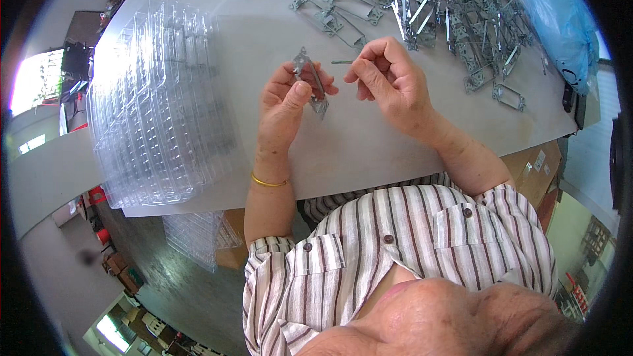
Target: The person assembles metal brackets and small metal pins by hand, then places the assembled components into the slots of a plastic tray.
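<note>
Between the thumb and fingers of my left hand (282,102) is a thin metal bracket (301,66), a narrow frame with notched plates at its two ends, tilted upright above the table. My right hand (395,86) pinches a short thin metal pin (341,62) between thumb and forefinger. The pin points left toward the bracket, and a small gap lies between them. The other fingers of my right hand are curled in.
A heap of similar metal brackets (471,26) covers the far right of the white table (369,151), with several loose ones (330,16) beside it. Stacked clear plastic trays (165,105) stand at the left. A blue plastic bag (560,29) lies at the right edge.
</note>
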Demonstrator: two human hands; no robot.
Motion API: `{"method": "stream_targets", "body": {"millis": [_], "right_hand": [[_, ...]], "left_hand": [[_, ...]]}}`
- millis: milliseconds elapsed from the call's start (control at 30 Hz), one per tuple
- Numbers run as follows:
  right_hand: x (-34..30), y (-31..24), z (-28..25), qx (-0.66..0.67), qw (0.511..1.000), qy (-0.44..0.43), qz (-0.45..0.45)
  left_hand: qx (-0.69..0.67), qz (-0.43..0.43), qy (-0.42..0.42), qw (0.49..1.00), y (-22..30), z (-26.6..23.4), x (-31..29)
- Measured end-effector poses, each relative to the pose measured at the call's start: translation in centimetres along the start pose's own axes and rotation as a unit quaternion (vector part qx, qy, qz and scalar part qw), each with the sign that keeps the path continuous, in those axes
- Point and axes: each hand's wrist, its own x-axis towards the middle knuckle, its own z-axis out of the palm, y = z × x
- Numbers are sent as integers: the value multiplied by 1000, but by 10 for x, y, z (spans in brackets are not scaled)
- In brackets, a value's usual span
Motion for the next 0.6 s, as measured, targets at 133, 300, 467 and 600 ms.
{"method": "stream_targets", "body": {"millis": [133,300,467,600], "right_hand": [[3,5,-4,33,998,-25,40],[5,11,-5,55,993,-50,87],[8,9,-4,108,974,-90,175],[8,3,-2,195,943,-99,250]], "left_hand": [[-14,57,23,998,0,7,5],[-42,79,14,996,1,8,6],[-62,105,13,992,2,8,5],[-67,103,-31,992,2,6,5]]}}
